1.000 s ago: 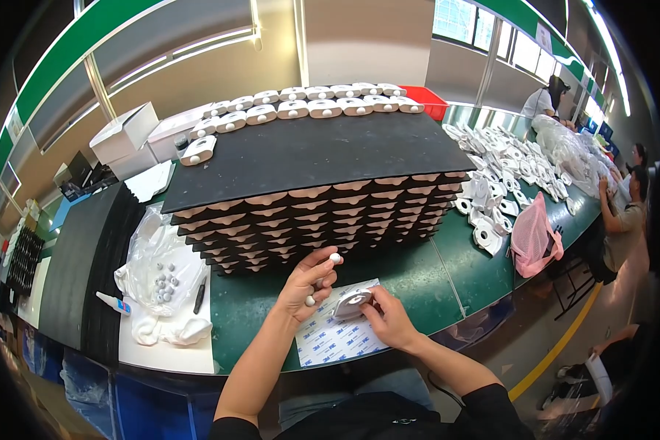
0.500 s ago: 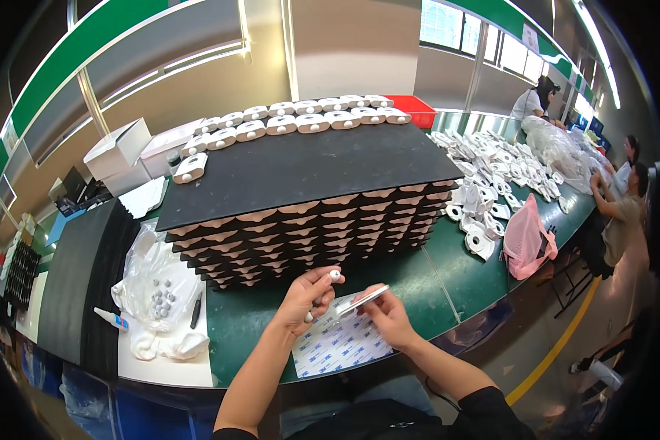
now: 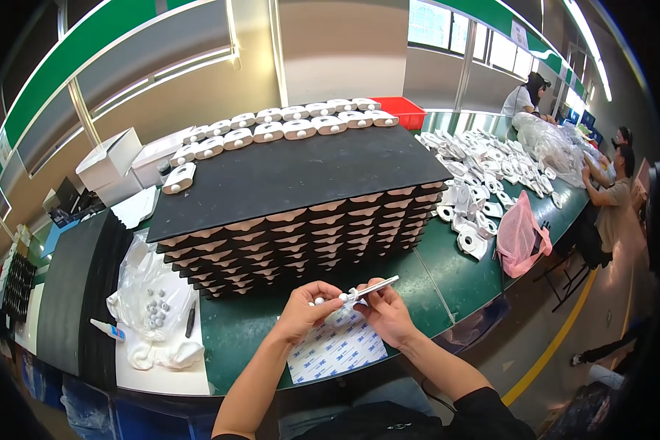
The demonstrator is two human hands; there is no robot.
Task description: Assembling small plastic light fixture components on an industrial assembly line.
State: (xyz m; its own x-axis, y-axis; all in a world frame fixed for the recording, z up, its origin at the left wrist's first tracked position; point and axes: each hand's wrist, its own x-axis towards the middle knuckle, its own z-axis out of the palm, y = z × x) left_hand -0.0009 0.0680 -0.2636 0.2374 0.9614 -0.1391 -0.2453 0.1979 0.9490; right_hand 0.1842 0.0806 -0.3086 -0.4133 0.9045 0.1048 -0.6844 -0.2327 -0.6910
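Note:
Between the thumb and forefinger of my left hand [image 3: 305, 312] is a small white ball [image 3: 343, 298]. More white balls [image 3: 318, 301] are tucked in the curled fingers of that hand. My right hand [image 3: 387, 314] grips a flat white plastic part [image 3: 378, 285], tilted and seen nearly edge-on. The pinched ball is right at the left end of the part; whether they touch is hard to tell. Beneath both hands a white sheet with blue print [image 3: 337, 350] lies at the near edge of the green table [image 3: 249, 334].
Ahead stands a tall stack of black boards [image 3: 301, 176] layered with white parts; rows of white parts [image 3: 268, 132] line its top. Loose white parts [image 3: 473, 238] and a pink mesh bag [image 3: 519, 238] lie right. Left are balls [image 3: 155, 308], a glue bottle [image 3: 108, 328] and a black pen-like tool [image 3: 191, 321].
My hands have come together: the pinched ball has moved down and right to the end of the white part. The right hand has raised the part slightly. The whole view has shifted a little.

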